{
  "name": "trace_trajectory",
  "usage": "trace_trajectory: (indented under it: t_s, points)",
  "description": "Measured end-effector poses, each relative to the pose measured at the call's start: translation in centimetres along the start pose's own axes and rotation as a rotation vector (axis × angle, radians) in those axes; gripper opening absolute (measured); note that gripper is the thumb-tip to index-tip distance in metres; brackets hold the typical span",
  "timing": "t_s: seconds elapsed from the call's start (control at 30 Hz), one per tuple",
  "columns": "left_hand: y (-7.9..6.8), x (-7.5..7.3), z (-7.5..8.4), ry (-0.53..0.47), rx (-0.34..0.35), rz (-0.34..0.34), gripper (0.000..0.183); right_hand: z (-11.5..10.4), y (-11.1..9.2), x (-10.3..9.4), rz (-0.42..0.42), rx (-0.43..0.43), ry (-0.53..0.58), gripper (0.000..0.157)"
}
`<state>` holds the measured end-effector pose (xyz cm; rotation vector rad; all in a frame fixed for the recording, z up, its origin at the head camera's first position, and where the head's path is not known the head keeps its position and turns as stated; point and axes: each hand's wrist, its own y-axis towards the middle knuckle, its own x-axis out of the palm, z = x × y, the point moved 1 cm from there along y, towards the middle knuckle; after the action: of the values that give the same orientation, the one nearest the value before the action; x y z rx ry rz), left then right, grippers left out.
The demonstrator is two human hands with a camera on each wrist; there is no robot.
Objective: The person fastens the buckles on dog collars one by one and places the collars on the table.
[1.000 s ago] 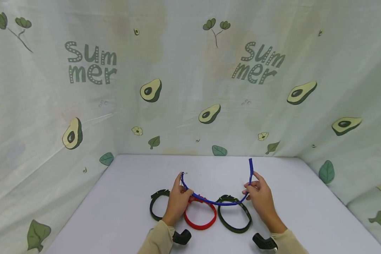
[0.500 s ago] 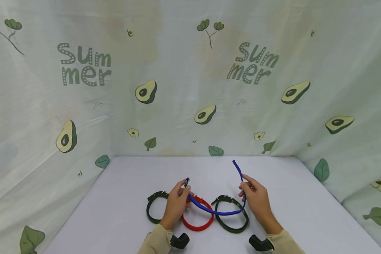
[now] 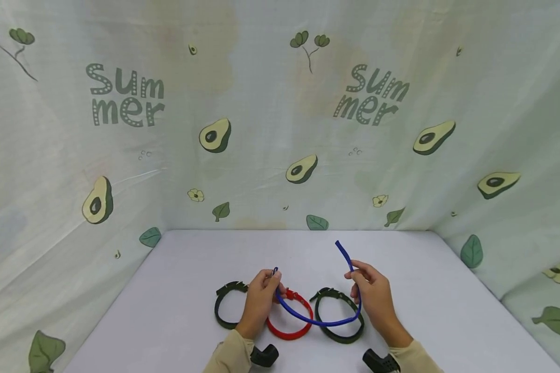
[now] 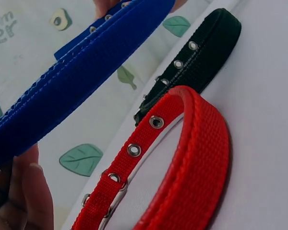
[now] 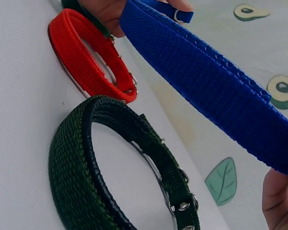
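Observation:
In the head view a blue webbing collar [image 3: 324, 325] sags in a curve between both hands, above the table. My left hand [image 3: 260, 299] pinches its buckle end, which the fingers mostly hide. My right hand [image 3: 375, 298] grips it near the other end, and the free tip points up and left. In the left wrist view the blue collar [image 4: 81, 91] shows stitched edges and metal eyelets. Below the hands lie a red collar [image 3: 289, 336] and a dark green collar [image 3: 344, 340], both buckled into rings. Another dark green collar [image 3: 218, 311] is partly behind my left hand.
The white table [image 3: 168, 290] carries the ringed collars side by side near the middle. A printed cloth [image 3: 261, 77] with avocados and leaves hangs behind and at both sides. Black wrist devices [image 3: 264, 356] sit at the sleeves.
My hands have come closer together, mainly by the right hand moving left. The blue collar sags lower, and its free tip has swung left and down.

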<state>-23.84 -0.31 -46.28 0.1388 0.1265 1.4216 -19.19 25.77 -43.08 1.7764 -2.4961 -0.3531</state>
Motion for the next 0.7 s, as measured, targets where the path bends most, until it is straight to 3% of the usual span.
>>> trace_trajectory:
  t_s: [0.37, 0.53, 0.7]
  points:
    - [-0.47, -0.01, 0.36, -0.173, -0.062, -0.062, 0.036, 0.7, 0.25, -0.31, -0.027, 0.04, 0.039, 0.034]
    - [-0.53, 0.04, 0.34, -0.142, -0.045, -0.072, 0.042, 0.86, 0.21, 0.04, 0.007, 0.016, 0.046, 0.042]
    - [-0.44, 0.41, 0.72, -0.132, -0.04, -0.076, 0.041, 0.55, -0.13, 0.58, -0.015, -0.007, 0.04, 0.042]
